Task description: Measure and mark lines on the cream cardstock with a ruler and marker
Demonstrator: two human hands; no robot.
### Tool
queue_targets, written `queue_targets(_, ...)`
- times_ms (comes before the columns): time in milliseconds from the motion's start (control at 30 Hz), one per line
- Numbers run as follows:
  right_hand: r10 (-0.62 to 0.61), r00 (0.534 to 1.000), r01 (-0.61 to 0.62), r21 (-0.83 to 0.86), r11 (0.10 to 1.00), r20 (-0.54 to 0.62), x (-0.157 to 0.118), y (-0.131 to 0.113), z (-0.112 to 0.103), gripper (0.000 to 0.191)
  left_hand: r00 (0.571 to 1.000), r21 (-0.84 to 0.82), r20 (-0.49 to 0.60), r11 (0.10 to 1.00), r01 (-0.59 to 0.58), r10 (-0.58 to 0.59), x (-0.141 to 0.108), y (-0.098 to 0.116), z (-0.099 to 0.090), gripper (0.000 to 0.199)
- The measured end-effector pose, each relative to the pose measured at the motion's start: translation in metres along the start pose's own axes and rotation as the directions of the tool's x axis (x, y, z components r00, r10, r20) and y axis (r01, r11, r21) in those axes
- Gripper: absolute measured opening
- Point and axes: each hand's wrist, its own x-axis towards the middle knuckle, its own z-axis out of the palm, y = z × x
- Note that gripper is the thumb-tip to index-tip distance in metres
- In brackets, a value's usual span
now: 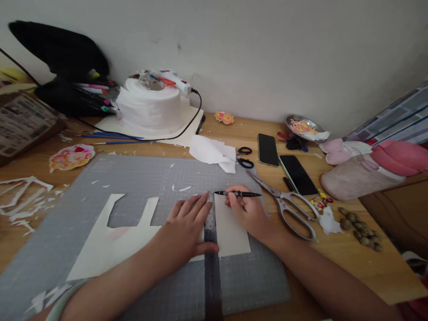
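My right hand (245, 209) grips a black marker pen (239, 194), its tip pointing left at the edge of a ruler. The dark ruler (211, 272) runs lengthwise across a cream sheet of paper (233, 232). With fingers spread, my left hand (190, 223) presses flat on the ruler and the paper to its left. A larger cream piece with notches cut in it (113, 245) lies on the left, partly under my left forearm. All of this rests on a grey cutting mat (180, 292).
Large metal scissors (284, 200) lie beside my right hand, near two phones (268, 149) and small black-handled scissors (245, 158). A white roll (150, 107) carries a corded glue gun (175, 80) at the back. Paper scraps (26, 198) litter the left; a pink-lidded bottle (354, 176) lies right.
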Motion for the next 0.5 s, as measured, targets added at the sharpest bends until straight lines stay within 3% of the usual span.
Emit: queue_targets(500,0.034,0.999,-0.035,-0.017,0.999,-0.005,-0.0013,-0.0060,-0.0025,0.012,0.999,-0.004,0.039,1.000,0.001,-0.001,0.0008,0.0000,-0.0020,0.088)
